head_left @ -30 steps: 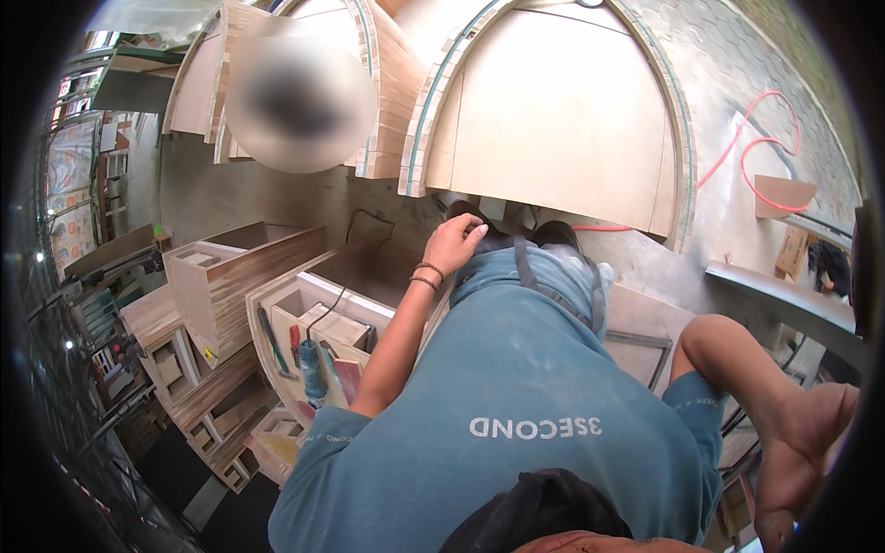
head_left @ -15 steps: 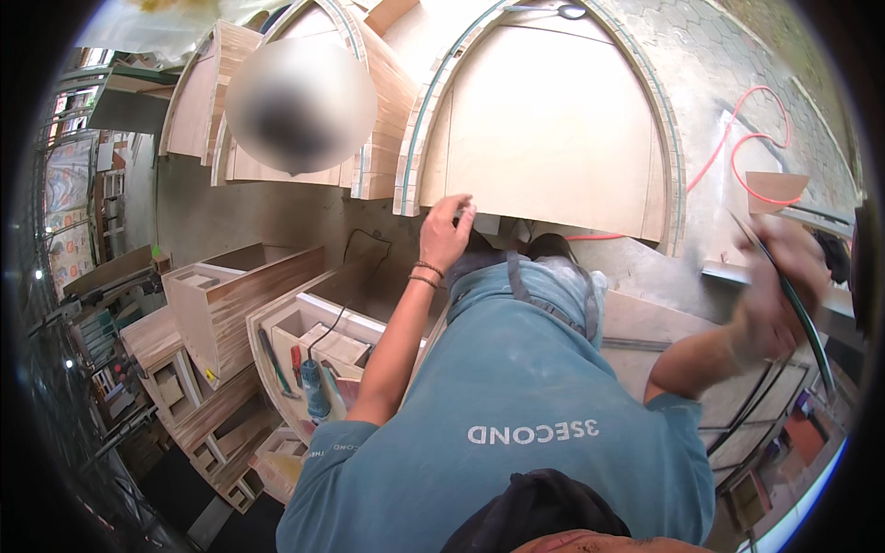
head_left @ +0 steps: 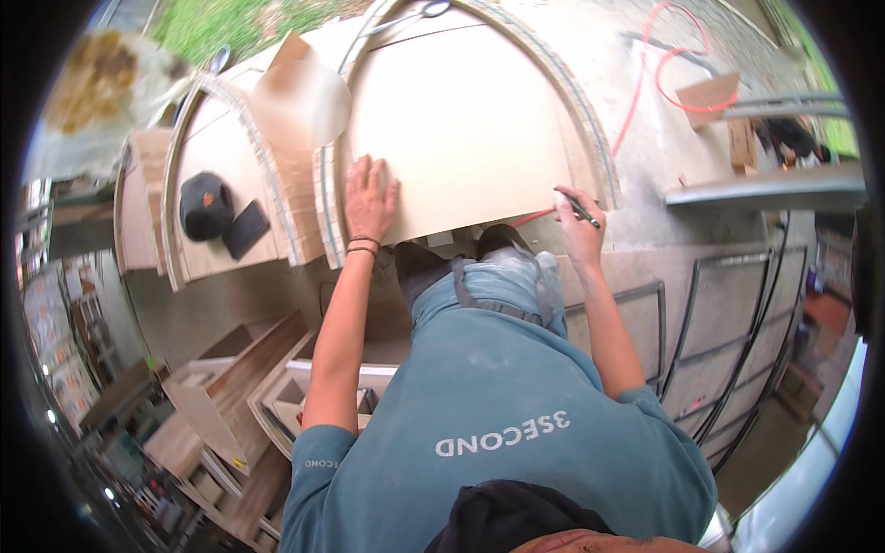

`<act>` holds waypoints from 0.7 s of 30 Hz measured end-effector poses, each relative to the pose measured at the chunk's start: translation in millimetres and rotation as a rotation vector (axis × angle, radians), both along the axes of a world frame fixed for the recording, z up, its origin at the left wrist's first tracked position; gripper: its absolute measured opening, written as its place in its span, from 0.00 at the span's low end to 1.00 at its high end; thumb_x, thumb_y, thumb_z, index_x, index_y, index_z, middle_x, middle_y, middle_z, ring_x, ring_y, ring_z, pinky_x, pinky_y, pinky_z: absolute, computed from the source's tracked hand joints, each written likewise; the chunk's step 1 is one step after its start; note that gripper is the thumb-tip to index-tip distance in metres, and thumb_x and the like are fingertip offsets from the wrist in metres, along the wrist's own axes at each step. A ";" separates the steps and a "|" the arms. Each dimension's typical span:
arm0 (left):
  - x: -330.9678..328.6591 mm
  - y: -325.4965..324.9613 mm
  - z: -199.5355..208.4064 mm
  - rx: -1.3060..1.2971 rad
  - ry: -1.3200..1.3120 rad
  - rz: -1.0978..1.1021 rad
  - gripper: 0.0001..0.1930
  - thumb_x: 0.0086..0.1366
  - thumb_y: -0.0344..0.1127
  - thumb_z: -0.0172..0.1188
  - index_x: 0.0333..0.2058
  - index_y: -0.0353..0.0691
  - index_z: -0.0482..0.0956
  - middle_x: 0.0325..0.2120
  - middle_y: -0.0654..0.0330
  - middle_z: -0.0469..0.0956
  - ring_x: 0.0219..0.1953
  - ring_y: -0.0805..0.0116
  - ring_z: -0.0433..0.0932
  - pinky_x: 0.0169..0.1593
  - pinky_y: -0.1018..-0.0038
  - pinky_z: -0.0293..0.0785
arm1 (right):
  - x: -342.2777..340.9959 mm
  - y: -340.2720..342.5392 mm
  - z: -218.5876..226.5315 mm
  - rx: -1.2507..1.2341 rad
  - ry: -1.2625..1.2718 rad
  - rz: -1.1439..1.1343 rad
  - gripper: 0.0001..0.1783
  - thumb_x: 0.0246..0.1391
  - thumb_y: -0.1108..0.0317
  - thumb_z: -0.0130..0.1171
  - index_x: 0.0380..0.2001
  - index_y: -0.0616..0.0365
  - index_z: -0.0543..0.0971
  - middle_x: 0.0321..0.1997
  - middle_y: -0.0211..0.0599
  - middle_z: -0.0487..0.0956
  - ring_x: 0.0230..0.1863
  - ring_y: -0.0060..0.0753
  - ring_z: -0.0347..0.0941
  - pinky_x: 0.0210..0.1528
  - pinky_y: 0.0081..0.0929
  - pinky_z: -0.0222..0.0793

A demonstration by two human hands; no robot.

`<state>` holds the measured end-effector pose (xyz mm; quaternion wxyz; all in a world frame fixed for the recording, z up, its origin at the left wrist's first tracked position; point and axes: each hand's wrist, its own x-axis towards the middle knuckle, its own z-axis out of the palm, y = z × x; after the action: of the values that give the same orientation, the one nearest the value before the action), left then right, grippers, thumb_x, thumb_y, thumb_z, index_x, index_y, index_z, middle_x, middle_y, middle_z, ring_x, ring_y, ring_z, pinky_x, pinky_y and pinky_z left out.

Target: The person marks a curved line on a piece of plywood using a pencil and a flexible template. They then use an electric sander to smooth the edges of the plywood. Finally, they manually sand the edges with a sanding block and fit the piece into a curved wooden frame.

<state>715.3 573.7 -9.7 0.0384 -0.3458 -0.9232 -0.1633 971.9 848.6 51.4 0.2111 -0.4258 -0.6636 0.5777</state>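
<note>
An arched wooden cabinet (head_left: 461,120) with a light plywood panel and a curved, layered rim lies in front of me. My left hand (head_left: 371,198) rests flat on the panel's near left part, fingers stretched out and holding nothing. At the near right corner, my right hand (head_left: 579,235) grips a dark pen (head_left: 583,212) between thumb and fingers, close to the panel's edge. A tool with a blue loop handle (head_left: 435,9), perhaps scissors, lies at the far end.
Left of it stands another arched cabinet (head_left: 198,152) with a dark cap (head_left: 206,205) and a flat black rectangular thing (head_left: 246,229) on it. A red hose (head_left: 659,78) coils at right near a wood offcut (head_left: 708,97). A metal beam (head_left: 765,187) lies at right. Unfinished wooden boxes (head_left: 230,387) stand lower left.
My right hand has come in from the far right to the panel's near right corner and now shows a pen. My left hand has moved from the edge onto the panel. The view has shifted.
</note>
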 end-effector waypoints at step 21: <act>-55.8 28.4 4.1 -0.148 0.036 -0.188 0.30 0.74 0.56 0.46 0.69 0.51 0.61 0.71 0.50 0.55 0.74 0.52 0.50 0.75 0.56 0.46 | 17.2 58.8 -23.2 0.449 0.072 -0.246 0.11 0.66 0.68 0.57 0.46 0.60 0.83 0.37 0.40 0.85 0.34 0.31 0.81 0.38 0.29 0.76</act>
<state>659.5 602.1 -5.6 0.0141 -0.4355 -0.8955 -0.0912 989.1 907.4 28.2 0.3927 -0.4249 -0.7104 0.4006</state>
